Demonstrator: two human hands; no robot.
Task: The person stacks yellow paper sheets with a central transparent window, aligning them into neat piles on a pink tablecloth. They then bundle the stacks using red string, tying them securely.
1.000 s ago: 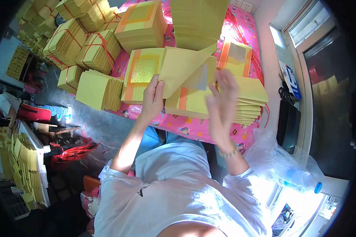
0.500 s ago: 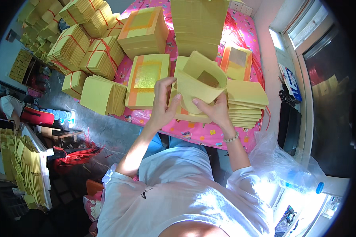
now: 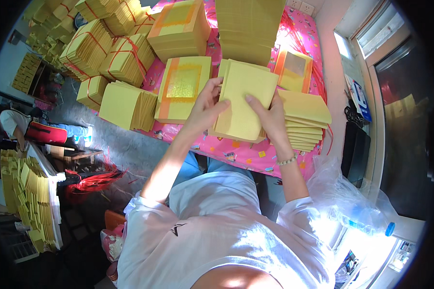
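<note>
A folded yellow joss paper (image 3: 248, 108) lies flat between my two hands, its plain side up, over a yellow paper pile that shows behind its top edge. My left hand (image 3: 209, 105) grips its left edge, thumb on top and fingers curled at the side. My right hand (image 3: 270, 114) pinches the right side, thumb lying on the face and fingers hidden behind the edge. Left of them sits a stack of sheets with a gold foil square (image 3: 183, 85) bordered in orange. To the right, folded papers (image 3: 304, 110) overlap in a fanned pile.
A pink patterned cloth (image 3: 222, 150) covers the table. Tall paper stacks (image 3: 178, 36) stand at the back, with red-tied bundles (image 3: 86, 47) at the left. Red strands (image 3: 318, 77) hang along the right edge, near a clear plastic bag (image 3: 337, 192). Another person (image 3: 19, 123) works far left.
The paper was curled open with foil showing inside; now it is folded over and pressed flat. My right hand has moved slightly down its side.
</note>
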